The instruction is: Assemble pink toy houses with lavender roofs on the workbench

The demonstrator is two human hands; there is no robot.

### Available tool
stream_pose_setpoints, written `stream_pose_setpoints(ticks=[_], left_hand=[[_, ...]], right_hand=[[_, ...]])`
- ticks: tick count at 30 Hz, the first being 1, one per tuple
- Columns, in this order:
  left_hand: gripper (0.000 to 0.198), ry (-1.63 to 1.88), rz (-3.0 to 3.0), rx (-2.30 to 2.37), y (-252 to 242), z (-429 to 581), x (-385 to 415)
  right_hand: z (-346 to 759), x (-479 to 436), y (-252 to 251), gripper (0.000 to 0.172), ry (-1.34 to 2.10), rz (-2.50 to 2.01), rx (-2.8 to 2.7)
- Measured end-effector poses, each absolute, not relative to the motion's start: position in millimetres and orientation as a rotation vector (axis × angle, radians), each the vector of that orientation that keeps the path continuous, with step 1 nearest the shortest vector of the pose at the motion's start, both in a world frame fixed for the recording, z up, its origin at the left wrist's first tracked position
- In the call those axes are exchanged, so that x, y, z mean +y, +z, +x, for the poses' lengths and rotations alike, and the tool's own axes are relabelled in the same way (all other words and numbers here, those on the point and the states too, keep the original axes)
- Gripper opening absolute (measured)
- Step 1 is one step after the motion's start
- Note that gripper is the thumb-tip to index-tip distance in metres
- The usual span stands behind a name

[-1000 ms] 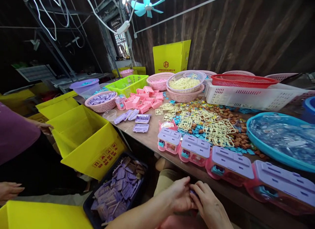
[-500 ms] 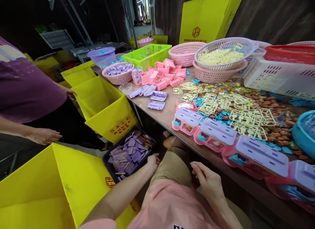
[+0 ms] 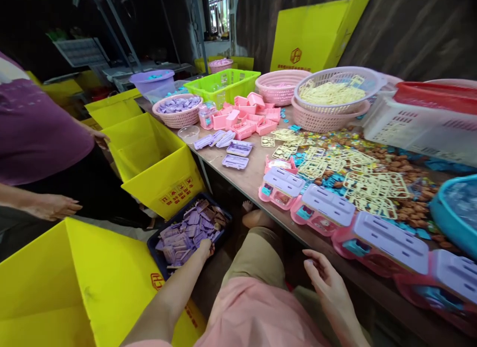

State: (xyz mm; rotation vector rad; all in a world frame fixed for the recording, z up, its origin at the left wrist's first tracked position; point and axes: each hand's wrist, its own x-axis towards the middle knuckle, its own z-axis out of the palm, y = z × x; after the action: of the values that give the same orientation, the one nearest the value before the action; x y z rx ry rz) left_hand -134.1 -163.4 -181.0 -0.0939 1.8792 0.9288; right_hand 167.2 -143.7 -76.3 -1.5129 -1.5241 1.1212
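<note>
My left hand [image 3: 206, 248] is down at the right rim of a dark plastic bin [image 3: 154, 251] on the floor. Inside lie many flat purple plastic pieces [image 3: 194, 226], with some brownish ones at the back. The back of that hand faces me, so its fingers are mostly hidden. Over my lap, just off the table's front edge, my right hand [image 3: 328, 282] is empty, with thumb and fingers apart. Nearest to it on the table is a row of pink toy cases with lilac lids [image 3: 328, 203].
Yellow cartons [image 3: 160, 180] stand left of the bin, beside a person in a purple shirt [image 3: 37, 123]. The table [image 3: 238, 180] carries pink trays [image 3: 246, 123], cream part frames [image 3: 368, 188], brown pieces and stacked baskets [image 3: 316, 118]. A blue basin [image 3: 445, 208] sits at right.
My left hand has moved left and slightly forward, from beside my thigh to the bin's rim. My right hand's fingers have spread from a pinch-like pose. The view has shifted slightly.
</note>
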Motion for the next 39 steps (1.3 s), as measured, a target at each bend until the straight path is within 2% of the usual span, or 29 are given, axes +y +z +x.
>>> stream_pose_setpoints(ticks=[7, 12, 17, 26, 33, 36, 39], left_hand=[[0.021, 0.646, 0.469, 1.398, -132.3, -44.0, -124.7], [0.039, 0.455, 0.683, 1.020, -84.9, 4.8, -128.4], [0.046, 0.397, 0.771, 0.751, -73.1, 14.1, -128.2], [0.045, 0.392, 1.000, 0.784, -71.6, 18.5, -127.3], [0.042, 0.407, 1.008, 0.640, -52.9, 20.9, -124.5], [0.036, 0.370, 1.166, 0.643, -48.4, 21.5, -119.6], [0.035, 0.296, 1.397, 0.683, -45.7, 22.4, -112.9]], right_hand=[[172.5, -153.4, -65.9, 0.025, 0.982, -1.510, -1.500], [167.4, -161.5, -58.5, 0.021, 0.903, -1.485, -1.763], [174.9, -164.5, -51.0, 0.020, 0.883, -1.407, -1.899], [187.4, -164.3, -51.6, 0.017, 1.067, -1.344, -1.816], [186.6, -165.2, -43.7, 0.015, 0.985, -1.391, -1.750], [188.8, -164.2, -41.8, 0.017, 1.033, -1.411, -1.669], [190.9, -162.0, -40.1, 0.017, 0.921, -1.483, -1.740]])
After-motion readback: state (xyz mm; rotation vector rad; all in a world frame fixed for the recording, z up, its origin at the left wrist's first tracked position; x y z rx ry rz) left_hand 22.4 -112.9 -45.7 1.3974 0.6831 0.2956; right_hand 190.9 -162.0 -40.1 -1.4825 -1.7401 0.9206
